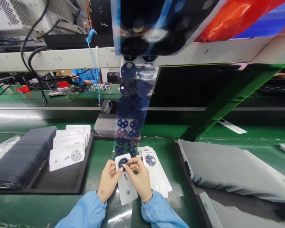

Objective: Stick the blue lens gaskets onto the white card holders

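My left hand grips the left edge of a white phone back cover held just above the green bench. My right hand pinches at the dark round camera-ring sticker on the cover's top end. A clear film strip carrying several dark blue round stickers hangs from above down to my hands. A small stack of white covers lies just right of my right hand.
A black tray at the left holds a row of white covers and dark grey ones. Grey stacked trays fill the right. Another tray of grey parts sits behind. A person in blue works across the belt.
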